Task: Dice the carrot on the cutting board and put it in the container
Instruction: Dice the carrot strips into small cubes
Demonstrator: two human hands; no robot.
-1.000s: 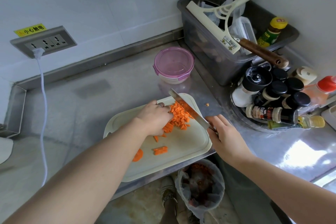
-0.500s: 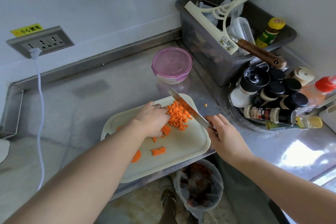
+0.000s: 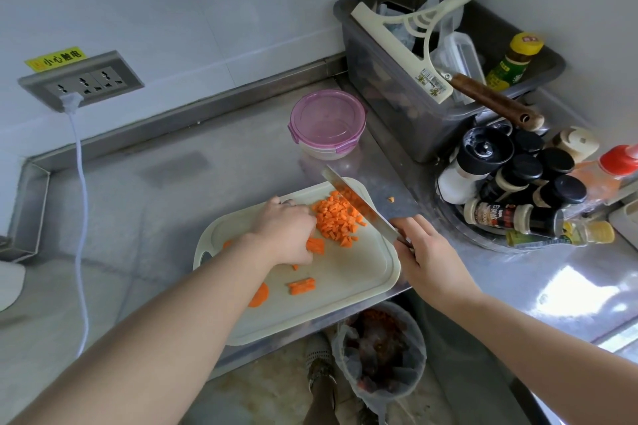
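Note:
A pile of diced carrot [image 3: 336, 217] lies on the far right part of the pale cutting board [image 3: 348, 279]. My left hand [image 3: 284, 229] curls over a bundle of carrot strips [image 3: 316, 246] beside the pile. My right hand [image 3: 429, 257] grips the handle of a cleaver [image 3: 355, 203], whose blade stands tilted on the right side of the pile. A short carrot strip piece [image 3: 302, 286] and a round carrot slice [image 3: 259, 295] lie nearer the board's front. The round container [image 3: 327, 124] with a pink lid stands shut behind the board.
One carrot bit [image 3: 390, 199] lies on the steel counter right of the board. A grey bin [image 3: 445, 79] with a squeegee and a cluster of spice bottles [image 3: 528, 190] stand at the right. A lined waste bin [image 3: 379, 348] sits below the counter edge. A white cord [image 3: 81, 217] hangs at left.
The hands and the cleaver have hardly moved; the diced pile looks a little tighter against the blade.

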